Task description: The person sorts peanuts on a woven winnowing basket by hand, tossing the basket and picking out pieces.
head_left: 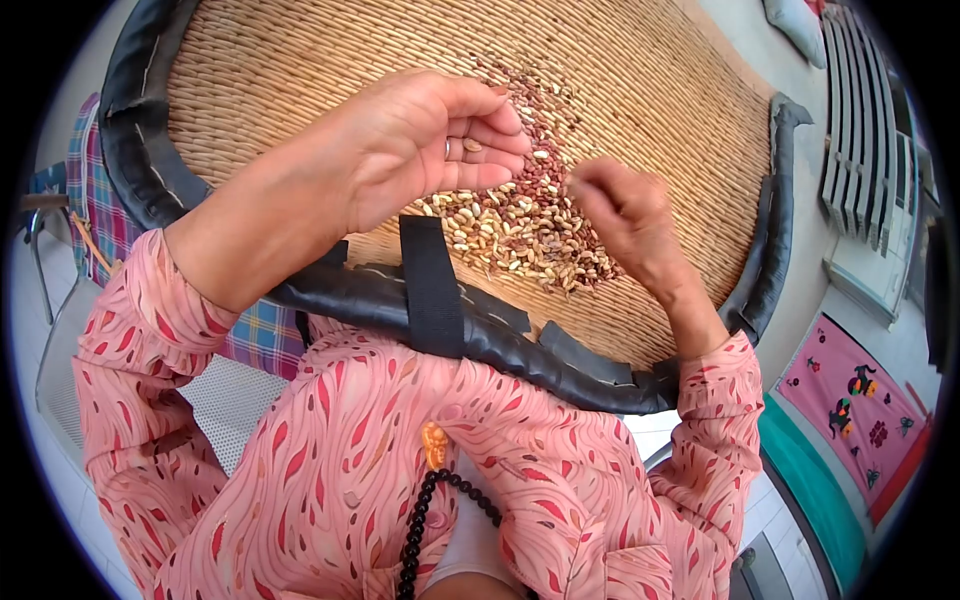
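Kernels (pixel 500 232), pale and reddish-brown, lie in a loose heap on a woven tray (pixel 290 75), between the hands and on the body side of them, with a thinner scatter running forward past the fingertips. Left hand (pixel 425 145): palm turned up, fingers loosely curled and slightly apart, thumb extended above them; one brown piece (pixel 472 145) rests on the fingers beside a ring (pixel 447 147). Right hand (pixel 630 215): fingers folded, thumb and forefinger drawn close together; whether anything is pinched between them cannot be told. Both hands appear raised over the tray, apart from each other.

Black strap (pixel 430 290) crosses the padded rim (pixel 500 352) on the body side of the left hand.

Failure points, as judged:
- Piece on left fingers: no closed grip is visible. Tilting the palm or spreading the fingers could drop it into the heap, where similar colours would hide it.
- Heap: a low sweep of either hand or sleeve could mix pale and reddish kernels or push some towards the rim.
- Tray: uneven forearm pressure on the near rim could tip it and make the kernels slide.
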The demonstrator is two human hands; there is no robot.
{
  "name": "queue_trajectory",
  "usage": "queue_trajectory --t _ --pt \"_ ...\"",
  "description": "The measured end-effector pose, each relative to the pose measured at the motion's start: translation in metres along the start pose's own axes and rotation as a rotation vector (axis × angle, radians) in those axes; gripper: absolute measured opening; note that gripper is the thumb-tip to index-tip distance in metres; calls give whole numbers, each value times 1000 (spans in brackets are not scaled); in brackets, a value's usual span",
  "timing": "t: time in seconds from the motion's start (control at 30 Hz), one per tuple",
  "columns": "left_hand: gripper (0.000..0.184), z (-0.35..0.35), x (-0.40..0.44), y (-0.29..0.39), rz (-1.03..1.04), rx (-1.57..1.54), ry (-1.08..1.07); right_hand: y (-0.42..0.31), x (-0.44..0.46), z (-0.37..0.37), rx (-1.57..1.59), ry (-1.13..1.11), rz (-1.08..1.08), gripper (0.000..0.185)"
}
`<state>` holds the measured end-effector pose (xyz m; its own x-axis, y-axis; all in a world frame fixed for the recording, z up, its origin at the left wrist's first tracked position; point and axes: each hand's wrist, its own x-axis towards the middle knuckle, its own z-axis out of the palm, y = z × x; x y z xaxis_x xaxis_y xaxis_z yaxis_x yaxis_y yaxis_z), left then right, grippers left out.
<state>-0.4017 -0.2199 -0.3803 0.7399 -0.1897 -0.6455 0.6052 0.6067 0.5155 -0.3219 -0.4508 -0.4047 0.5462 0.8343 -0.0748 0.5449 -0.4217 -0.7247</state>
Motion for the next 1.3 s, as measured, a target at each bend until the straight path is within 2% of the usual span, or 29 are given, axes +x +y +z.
queue_trajectory --t 0.07,0.1,0.17,0.2,0.27,0.3,0.4,0.43,0.57,0.63,0.77,0.9,1.13,1.27,1.3 --pt "21 8 3 -6 -45 9 39 -27 5 -9 106 173 94 3" --pt "21 10 4 -9 -67 16 57 -36 8 -7 119 207 2 4" --pt "23 11 8 -13 -110 -28 -79 -46 11 -1 147 276 -177 6" --pt "24 12 10 -14 -137 -55 -145 -44 9 -3 135 266 -96 6" --pt "24 13 10 -14 -167 -30 -112 -30 4 -8 110 241 62 6" --pt "24 13 9 -14 -164 -27 -90 -18 -1 -12 92 145 132 11" --pt "24 9 9 -12 -117 -29 -106 20 -21 2 -196 -152 -67 13" --pt "24 8 9 -11 -96 -33 -125 21 -27 6 -235 -286 -12 11" --pt "22 9 8 -7 -77 -31 -132 21 -30 16 -415 -491 21 20" --pt "21 8 8 -8 -79 -33 -121 22 -30 18 -427 -447 -29 8" --pt "20 9 6 -7 -71 -14 -133 24 -28 17 -392 -418 -54 4" --pt "21 12 4 -6 -59 28 -70 26 -19 11 -204 -230 -38 5" --pt "21 16 6 -9 -41 48 60 1 0 -16 181 15 269 7" --pt "22 16 5 -8 -35 28 36 -6 3 -16 593 -32 478 8" --pt "22 15 5 -8 -35 20 29 -7 4 -16 614 -12 476 8"
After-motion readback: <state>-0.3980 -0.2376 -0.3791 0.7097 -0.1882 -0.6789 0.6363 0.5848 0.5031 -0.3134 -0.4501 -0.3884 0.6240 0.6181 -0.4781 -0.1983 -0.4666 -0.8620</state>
